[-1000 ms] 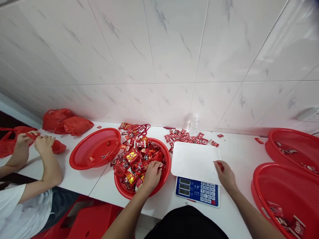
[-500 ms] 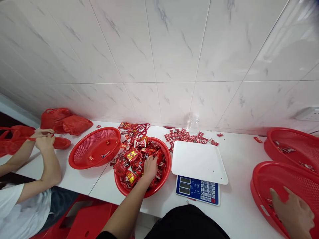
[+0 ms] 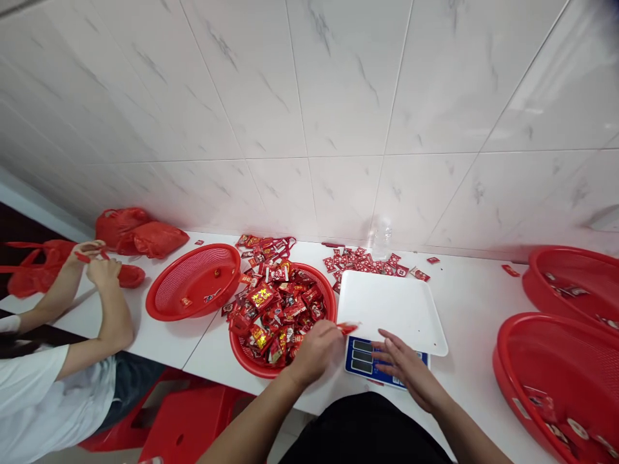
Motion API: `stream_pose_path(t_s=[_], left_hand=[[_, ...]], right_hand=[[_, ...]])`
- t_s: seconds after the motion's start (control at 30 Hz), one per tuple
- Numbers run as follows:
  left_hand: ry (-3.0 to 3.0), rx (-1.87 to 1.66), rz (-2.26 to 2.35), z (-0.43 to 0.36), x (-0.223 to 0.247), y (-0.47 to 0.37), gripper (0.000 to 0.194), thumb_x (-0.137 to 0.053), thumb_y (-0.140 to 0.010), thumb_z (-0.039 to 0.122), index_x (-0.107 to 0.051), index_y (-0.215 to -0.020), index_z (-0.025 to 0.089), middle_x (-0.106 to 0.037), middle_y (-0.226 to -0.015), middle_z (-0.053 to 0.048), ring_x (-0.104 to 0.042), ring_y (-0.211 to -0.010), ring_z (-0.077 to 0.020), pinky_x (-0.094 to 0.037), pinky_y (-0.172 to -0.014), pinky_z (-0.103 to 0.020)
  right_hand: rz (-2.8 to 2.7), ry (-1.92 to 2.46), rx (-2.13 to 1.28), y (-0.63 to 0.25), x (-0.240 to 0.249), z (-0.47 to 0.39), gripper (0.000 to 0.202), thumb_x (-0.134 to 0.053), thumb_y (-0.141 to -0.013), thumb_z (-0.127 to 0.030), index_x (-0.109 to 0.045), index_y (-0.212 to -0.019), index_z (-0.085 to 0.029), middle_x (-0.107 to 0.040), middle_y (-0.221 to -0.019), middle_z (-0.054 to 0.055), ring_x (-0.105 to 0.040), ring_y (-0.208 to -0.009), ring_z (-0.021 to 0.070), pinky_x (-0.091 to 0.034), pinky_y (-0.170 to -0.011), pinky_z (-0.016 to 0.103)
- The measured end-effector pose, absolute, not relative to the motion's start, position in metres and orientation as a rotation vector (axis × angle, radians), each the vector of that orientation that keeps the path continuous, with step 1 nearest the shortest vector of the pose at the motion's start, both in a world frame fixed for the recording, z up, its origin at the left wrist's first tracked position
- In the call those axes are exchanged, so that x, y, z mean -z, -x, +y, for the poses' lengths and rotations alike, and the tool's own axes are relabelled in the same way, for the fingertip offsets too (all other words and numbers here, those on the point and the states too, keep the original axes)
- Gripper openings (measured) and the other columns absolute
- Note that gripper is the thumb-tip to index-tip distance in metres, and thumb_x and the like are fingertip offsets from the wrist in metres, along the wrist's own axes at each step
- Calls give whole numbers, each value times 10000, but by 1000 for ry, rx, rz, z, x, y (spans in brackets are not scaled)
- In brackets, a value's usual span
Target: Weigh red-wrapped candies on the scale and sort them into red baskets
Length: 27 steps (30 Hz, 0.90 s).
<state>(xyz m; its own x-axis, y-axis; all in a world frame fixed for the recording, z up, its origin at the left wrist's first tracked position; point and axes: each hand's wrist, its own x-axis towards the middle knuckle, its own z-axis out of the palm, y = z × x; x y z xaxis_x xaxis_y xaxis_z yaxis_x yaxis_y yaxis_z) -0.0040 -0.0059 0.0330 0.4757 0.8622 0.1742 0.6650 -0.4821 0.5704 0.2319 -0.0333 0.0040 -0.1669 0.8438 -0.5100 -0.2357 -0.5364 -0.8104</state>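
Observation:
My left hand (image 3: 318,350) pinches a small red snack packet (image 3: 348,328) by its end, just off the right rim of a red basket (image 3: 330,283) heaped with red and gold wrapped snacks (image 3: 271,309). The packet hangs over the near left edge of the white tray (image 3: 387,303) of a scale. Over the scale's blue keypad panel (image 3: 363,356), my right hand (image 3: 403,366) holds nothing, its fingers spread. That hand hides most of the keys.
A red basket (image 3: 159,283) with a few packets stands left. Two more red baskets (image 3: 507,335) (image 3: 536,277) are at the right. Small red packets (image 3: 362,260) lie along the wall by a clear plastic container (image 3: 381,237). At far left, a person's hands (image 3: 104,267) handle a red bag (image 3: 43,270).
My left hand has come up out of the heaped basket and moved right with a red packet. My right hand has left the right-hand basket and moved left over the scale.

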Motion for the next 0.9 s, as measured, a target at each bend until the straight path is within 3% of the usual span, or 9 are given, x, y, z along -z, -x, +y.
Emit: stream_pose_path(t_s=[0.1,0.2,0.3,0.5,0.6,0.73,0.9], left_hand=[[-2387,-497,979,-26,-34,-16,355,-299,-900,151,-617,-1036,231,-606,-1016,-62,-515,-987,-190,-411,-890,-335],[-2403,-479,896,-37,-28,-25,345,-316,-874,122,-619,-1008,222,-605,-1004,-71,-520,-979,-191,-421,-880,-328],[-2327,-547,975,-37,-21,-25,301,-381,-827,104,-599,-1007,205,-576,-1037,-85,-521,-970,-183,-438,-858,-306],[-2170,-618,1291,-17,-5,-9,305,-392,-788,62,-585,-974,206,-556,-1037,-68,-501,-999,-180,-420,-888,-311],[-2130,-551,1473,0,6,7,301,-401,-786,75,-588,-979,208,-555,-1067,-70,-497,-1019,-198,-410,-891,-330],[-2053,-321,1679,24,21,30,380,-409,-787,102,-546,-1129,197,-538,-1162,-100,-482,-1097,-221,-379,-928,-336],[-1816,20,1824,52,42,37,547,-524,-776,273,-412,-1302,172,-447,-1324,-163,-455,-1174,-301,-361,-949,-380]], right_hand=[[-478,1107,-2099,-213,-9,-40,553,-573,-774,-510,-458,-1242,-238,-648,-1074,86,-646,-886,198,-511,-755,344],[-422,1103,-2128,-214,-2,-42,542,-681,-728,-353,-468,-1215,-248,-653,-1061,54,-653,-830,151,-519,-718,278],[-427,1149,-2077,-222,4,-42,597,-717,-694,-284,-448,-1226,-262,-647,-1063,39,-655,-852,165,-531,-751,299],[-409,1201,-1922,-242,9,-39,628,-709,-706,-322,-430,-1264,-252,-635,-1107,58,-618,-1007,219,-515,-867,348],[-397,1123,-1762,-254,8,-35,713,-708,-713,-336,-349,-1329,-338,-602,-1180,19,-579,-1087,195,-460,-957,324],[-411,1105,-1676,-261,-4,-34,855,-711,-710,-357,-183,-1375,-454,-539,-1276,5,-558,-1124,196,-405,-1014,352],[-442,1231,-1799,-252,-11,-42,846,-706,-700,-415,-215,-1388,-393,-424,-1386,70,-561,-1118,257,-431,-987,411]])
